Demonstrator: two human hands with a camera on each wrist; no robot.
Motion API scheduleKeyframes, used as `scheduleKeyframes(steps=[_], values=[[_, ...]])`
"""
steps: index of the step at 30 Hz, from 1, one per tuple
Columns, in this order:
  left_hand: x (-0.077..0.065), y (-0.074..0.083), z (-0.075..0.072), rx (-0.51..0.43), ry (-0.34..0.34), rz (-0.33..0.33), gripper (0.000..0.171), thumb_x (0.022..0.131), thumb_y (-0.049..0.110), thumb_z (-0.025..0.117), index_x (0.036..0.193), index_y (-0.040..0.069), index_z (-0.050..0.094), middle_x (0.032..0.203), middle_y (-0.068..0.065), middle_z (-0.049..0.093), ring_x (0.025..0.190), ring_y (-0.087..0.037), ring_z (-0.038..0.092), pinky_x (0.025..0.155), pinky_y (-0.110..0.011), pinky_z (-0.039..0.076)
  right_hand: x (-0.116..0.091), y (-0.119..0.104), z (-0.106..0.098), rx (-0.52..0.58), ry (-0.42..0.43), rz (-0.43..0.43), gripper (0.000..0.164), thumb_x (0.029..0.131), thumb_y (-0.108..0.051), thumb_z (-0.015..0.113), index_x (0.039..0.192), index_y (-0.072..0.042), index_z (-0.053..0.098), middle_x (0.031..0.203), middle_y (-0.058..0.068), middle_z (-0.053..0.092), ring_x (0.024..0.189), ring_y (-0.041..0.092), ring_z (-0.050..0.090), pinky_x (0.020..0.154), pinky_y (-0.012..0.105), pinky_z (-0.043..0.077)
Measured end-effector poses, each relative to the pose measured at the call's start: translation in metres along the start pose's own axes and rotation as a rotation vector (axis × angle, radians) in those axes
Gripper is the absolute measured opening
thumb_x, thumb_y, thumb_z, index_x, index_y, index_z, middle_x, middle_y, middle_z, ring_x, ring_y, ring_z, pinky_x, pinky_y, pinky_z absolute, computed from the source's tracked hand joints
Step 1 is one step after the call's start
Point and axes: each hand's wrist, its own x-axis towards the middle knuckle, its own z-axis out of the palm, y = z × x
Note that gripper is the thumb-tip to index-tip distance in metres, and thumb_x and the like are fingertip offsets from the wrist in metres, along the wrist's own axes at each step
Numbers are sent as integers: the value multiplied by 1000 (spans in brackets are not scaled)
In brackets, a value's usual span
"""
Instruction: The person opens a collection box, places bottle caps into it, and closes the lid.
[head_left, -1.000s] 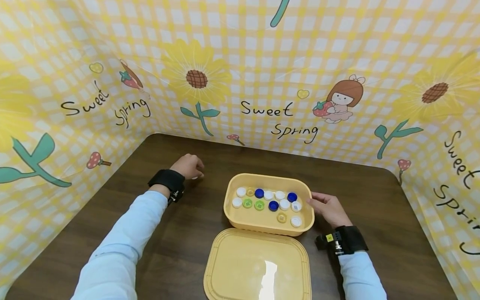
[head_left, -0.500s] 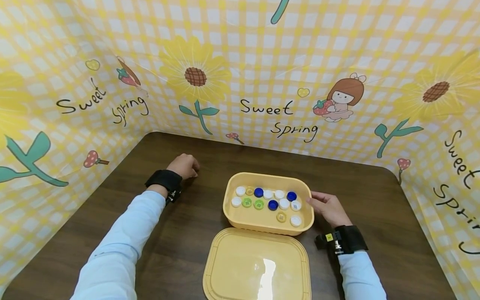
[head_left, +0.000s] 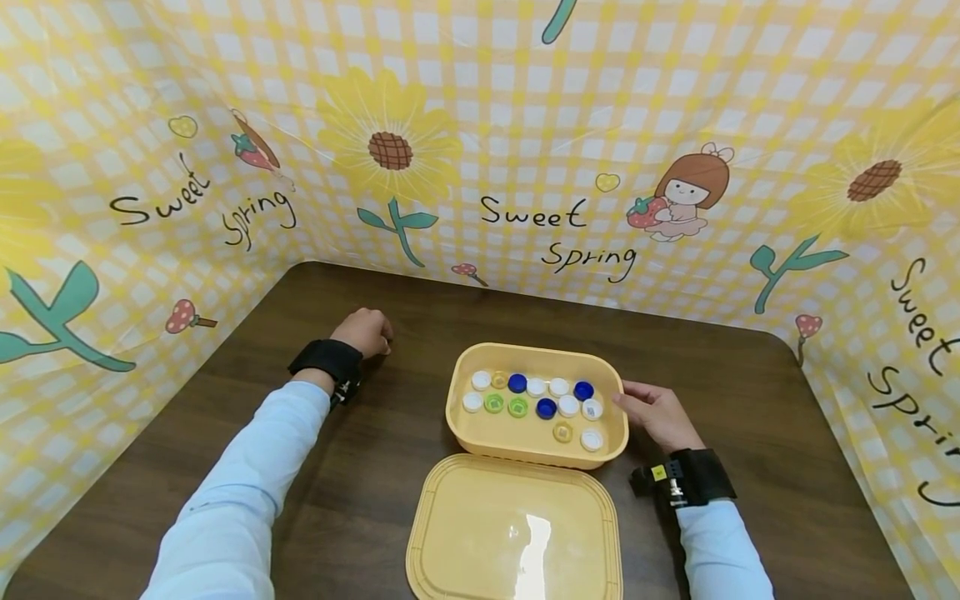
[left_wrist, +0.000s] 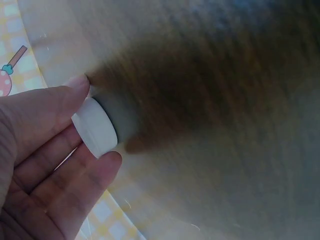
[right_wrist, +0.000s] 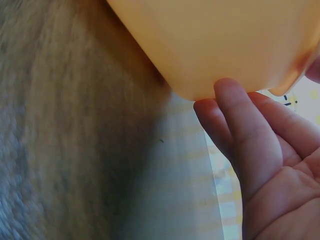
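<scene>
My left hand [head_left: 363, 332] is low over the far left part of the table. In the left wrist view, its thumb and a finger pinch a white bottle cap [left_wrist: 95, 128] by its edge; the head view hides that cap behind the hand. My right hand [head_left: 662, 414] holds the right end of a yellow plastic box [head_left: 517, 442], thumb at the rim and fingers against the outer wall [right_wrist: 210, 45]. Inside the box lie several bottle caps: white [head_left: 567, 406], dark blue [head_left: 546, 408], green [head_left: 517, 407] and amber [head_left: 562, 432].
A yellow lid [head_left: 480, 533] lies flat in front of the box, close to its near side. The dark wooden table [head_left: 360, 500] is bounded at the back and sides by a yellow checked cloth [head_left: 525, 167].
My left hand has drifted slightly left, away from the box, and the cap's white edge below it has gone from the head view. The right hand keeps its place on the box.
</scene>
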Motion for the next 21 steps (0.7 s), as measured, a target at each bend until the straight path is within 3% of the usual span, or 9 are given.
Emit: scheduleKeyframes(steps=[11, 21], values=[[-4, 2, -1, -30, -5, 7, 14, 83, 6, 75, 95, 0, 75, 99, -18, 70, 84, -30, 65, 73, -43, 55, 1, 1, 1, 20, -10, -10, 48, 96, -16, 62, 131, 15, 50, 120, 30, 60, 91, 12, 66, 78, 24, 55], [-7, 16, -11, -50, 59, 143, 5, 84, 2, 72, 86, 1, 77, 82, -6, 72, 71, -20, 66, 63, -36, 54, 1, 0, -1, 10, -13, -15, 49, 97, -17, 61, 132, 15, 50, 123, 31, 58, 95, 16, 66, 79, 24, 55]])
